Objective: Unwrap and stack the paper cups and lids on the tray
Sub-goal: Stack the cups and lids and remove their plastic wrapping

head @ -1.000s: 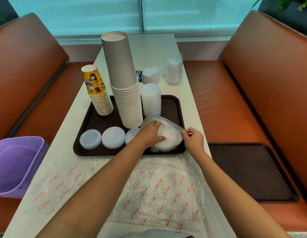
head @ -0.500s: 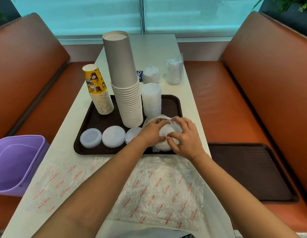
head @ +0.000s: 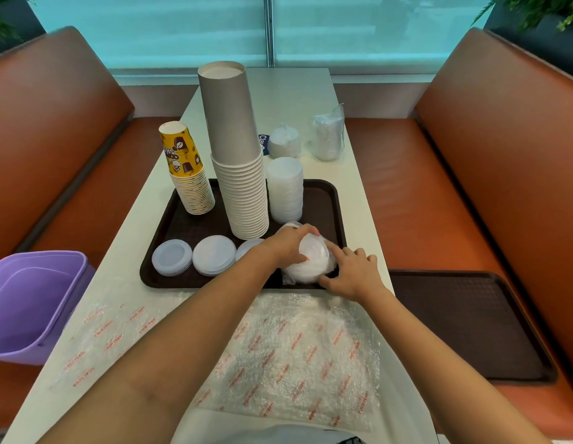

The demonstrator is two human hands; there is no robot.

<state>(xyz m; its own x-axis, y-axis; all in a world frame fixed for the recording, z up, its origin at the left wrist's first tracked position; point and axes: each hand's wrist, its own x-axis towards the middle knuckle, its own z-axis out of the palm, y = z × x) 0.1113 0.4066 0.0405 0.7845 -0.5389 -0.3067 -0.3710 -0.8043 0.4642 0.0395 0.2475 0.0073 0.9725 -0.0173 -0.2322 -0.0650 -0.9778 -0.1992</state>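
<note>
Nearest the camera, clear plastic wrap with red print (head: 288,350) lies spread over the white tabletop (head: 355,193), and a purple bin (head: 31,302) sits off its left edge. Beyond the wrap, both hands meet at the near right corner of the brown tray (head: 338,200). The left hand (head: 286,246) curls its grip over the top of a wrapped bundle of lids (head: 310,264), holding it down on the tray, while the right hand (head: 350,272) holds the bundle's right side, thumb against the plastic and fingers loosely bent. Left of them, three short piles of lids (head: 213,255) lie in a row. Farther back on the tray stand yellow printed cups (head: 187,174), a tall stack of grey cups (head: 238,161) and a column of white lids (head: 285,189). Behind the tray, two wrapped packs (head: 328,136) rest on the tabletop.
</note>
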